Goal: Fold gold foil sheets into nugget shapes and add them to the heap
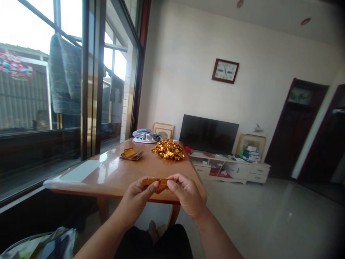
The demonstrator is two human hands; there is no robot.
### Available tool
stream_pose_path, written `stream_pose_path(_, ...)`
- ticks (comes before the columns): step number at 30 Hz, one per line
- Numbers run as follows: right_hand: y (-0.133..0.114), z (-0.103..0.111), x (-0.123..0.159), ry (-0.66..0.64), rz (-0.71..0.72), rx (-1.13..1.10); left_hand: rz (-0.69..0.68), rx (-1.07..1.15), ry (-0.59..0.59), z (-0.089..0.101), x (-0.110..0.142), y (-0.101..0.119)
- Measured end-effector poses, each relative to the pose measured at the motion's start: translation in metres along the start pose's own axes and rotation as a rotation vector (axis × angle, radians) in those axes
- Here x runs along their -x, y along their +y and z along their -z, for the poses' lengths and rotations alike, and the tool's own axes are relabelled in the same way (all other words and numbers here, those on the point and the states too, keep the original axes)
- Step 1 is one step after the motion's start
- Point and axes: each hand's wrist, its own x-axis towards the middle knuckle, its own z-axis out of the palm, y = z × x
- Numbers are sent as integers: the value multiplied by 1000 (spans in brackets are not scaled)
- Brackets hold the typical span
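Between my two hands, just above the near edge of the wooden table, is a partly folded piece of gold foil paper (161, 184). My left hand (138, 194) pinches its left end, thumb on top. My right hand (185, 192) grips the right end between thumb and fingers. A folded point hangs down in the middle of the paper. Farther back on the table lies a heap of folded gold foil pieces (169, 149). To its left rests a small stack of flat gold foil sheets (131, 154), the top one curled.
The wooden table (151, 171) reaches away from me beside a large window. Folded clothes (147, 136) lie at its far end. Beyond stand a television (208, 133) and a low white cabinet (237, 171). At lower left is a bag (43, 246) with things in it.
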Motion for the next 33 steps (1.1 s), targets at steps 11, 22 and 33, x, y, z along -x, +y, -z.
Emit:
stream_pose_path(11, 3, 3, 1, 41, 111, 117, 33, 152, 39, -2, 1, -9)
stream_pose_path(22, 8, 9, 5, 61, 106, 118, -4, 168, 39, -3, 1, -7)
stream_pose_path(33, 12, 11, 6, 74, 103, 63, -18, 24, 74, 7, 3, -13)
